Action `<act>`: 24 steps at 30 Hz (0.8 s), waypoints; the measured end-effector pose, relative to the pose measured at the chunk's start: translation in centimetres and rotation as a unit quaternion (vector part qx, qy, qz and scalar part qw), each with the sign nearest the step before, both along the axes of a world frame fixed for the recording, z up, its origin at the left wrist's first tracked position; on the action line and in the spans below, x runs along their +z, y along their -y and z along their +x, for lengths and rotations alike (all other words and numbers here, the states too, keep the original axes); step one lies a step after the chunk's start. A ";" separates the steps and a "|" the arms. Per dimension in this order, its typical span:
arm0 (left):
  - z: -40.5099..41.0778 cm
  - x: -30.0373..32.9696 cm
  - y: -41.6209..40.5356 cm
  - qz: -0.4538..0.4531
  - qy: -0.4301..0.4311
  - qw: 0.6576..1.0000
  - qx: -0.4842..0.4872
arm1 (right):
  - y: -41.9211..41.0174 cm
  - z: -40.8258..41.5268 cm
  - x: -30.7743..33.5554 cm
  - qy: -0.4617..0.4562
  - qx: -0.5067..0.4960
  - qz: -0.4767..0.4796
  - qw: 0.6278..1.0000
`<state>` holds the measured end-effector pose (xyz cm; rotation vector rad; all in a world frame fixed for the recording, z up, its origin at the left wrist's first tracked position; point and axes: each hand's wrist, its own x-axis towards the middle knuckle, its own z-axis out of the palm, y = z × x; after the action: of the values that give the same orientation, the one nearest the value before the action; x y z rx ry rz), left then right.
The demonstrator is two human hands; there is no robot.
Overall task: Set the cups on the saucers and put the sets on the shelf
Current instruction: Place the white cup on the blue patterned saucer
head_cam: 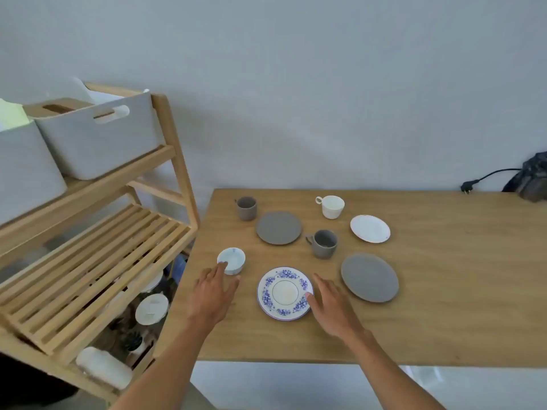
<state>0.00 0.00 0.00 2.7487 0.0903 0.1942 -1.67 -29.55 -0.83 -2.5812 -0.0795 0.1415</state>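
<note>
Both hands reach over the wooden table (429, 291). My left hand (213, 294) is spread open, fingertips touching the near rim of the small white cup (233, 258), not yet gripping it. My right hand (328, 306) is open too, its thumb resting on the right edge of the blue-flowered saucer (284, 292), which lies flat just beside the cup. Farther back stand two grey cups (246, 207) (325, 243), two grey saucers (278, 227) (370, 277), a white cup (332, 206) and a white saucer (370, 228), all apart from one another. The slatted wooden shelf (97, 261) stands at left, holding white bins (100, 137) on top.
</note>
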 end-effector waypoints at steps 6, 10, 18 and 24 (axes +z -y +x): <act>0.5 -1.1 0.1 -0.012 -0.016 1.000 -0.010 | -0.9 0.5 -1.8 0.008 -0.020 -0.053 0.998; 1.2 -1.4 0.3 -0.037 -0.004 0.999 -0.009 | -1.7 0.8 -2.1 -0.001 -0.056 -0.018 0.998; 1.7 -1.3 0.5 -0.092 0.054 0.994 -0.005 | -2.3 1.3 -3.2 0.003 -0.148 0.093 0.985; 2.4 -1.9 0.3 -0.111 0.061 0.992 0.000 | -2.3 1.2 -3.2 -0.003 -0.149 0.103 0.983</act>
<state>2.39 -0.31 -1.95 2.5094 0.0748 0.3321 -0.47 -27.29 -4.03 -2.3521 0.2805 0.0260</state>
